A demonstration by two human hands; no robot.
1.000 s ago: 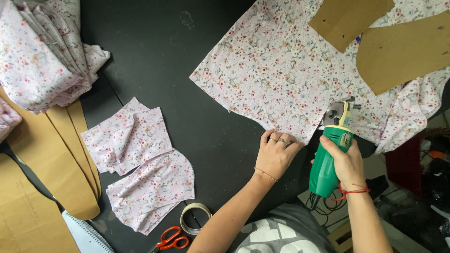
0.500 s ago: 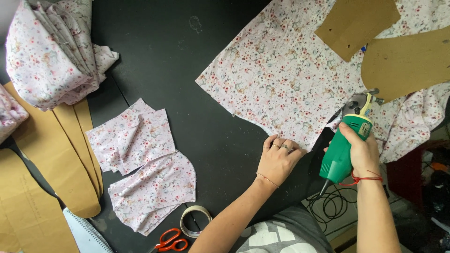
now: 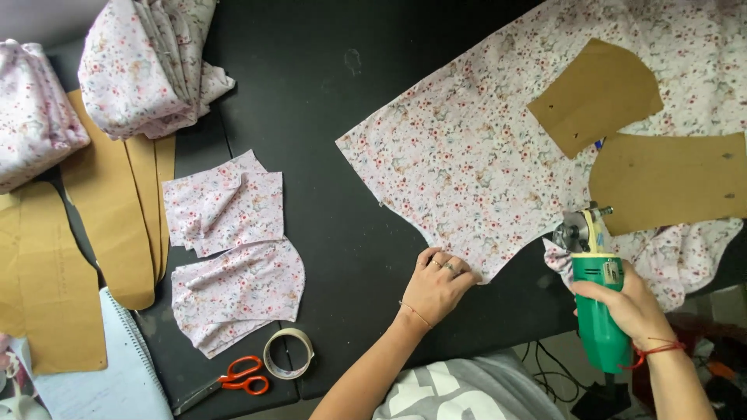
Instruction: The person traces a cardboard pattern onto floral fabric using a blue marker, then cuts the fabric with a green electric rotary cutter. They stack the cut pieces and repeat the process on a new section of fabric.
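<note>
Right hand (image 3: 634,307) at 4 o'clock, fingers wrapped tight round green cutter (image 3: 595,303); blade end points to 12, round blade (image 3: 570,233) at cloth edge, just below lower card pattern (image 3: 669,183). Moved right along the cut edge over the last second: earlier close beside left hand, now well apart from it. Judged: cut running on toward 3 o'clock, following the lower pattern's outline; curved edge behind it looks already cut.

Left hand (image 3: 436,284) at 6 o'clock, flat, fingers together, slightly curled, pressing down floral cloth (image 3: 498,155) at its near point. Same spot on the cloth as before, so holding it steady while cutter travels. Rings on fingers, thin band at wrist.

Cord (image 3: 556,377) trailing down off near edge of black table (image 3: 342,233).

At 7 o'clock, near edge: tape roll (image 3: 289,353), orange scissors (image 3: 233,381) just beside it, notebook (image 3: 109,365) further left.

At 9 o'clock: two cut pieces (image 3: 229,249), one overlapping the other, untouched, unchanged. Long brown patterns (image 3: 117,225) left of them.

At 2 o'clock, far: upper card pattern (image 3: 595,93) lying on cloth, just above lower one, corners near touching. Small blue thing between them, too small to tell.

At 10 to 11 o'clock, farthest: folded cloth stack (image 3: 136,66), second bundle (image 3: 35,117) at left edge. Unchanged in layout; view shifted only.
</note>
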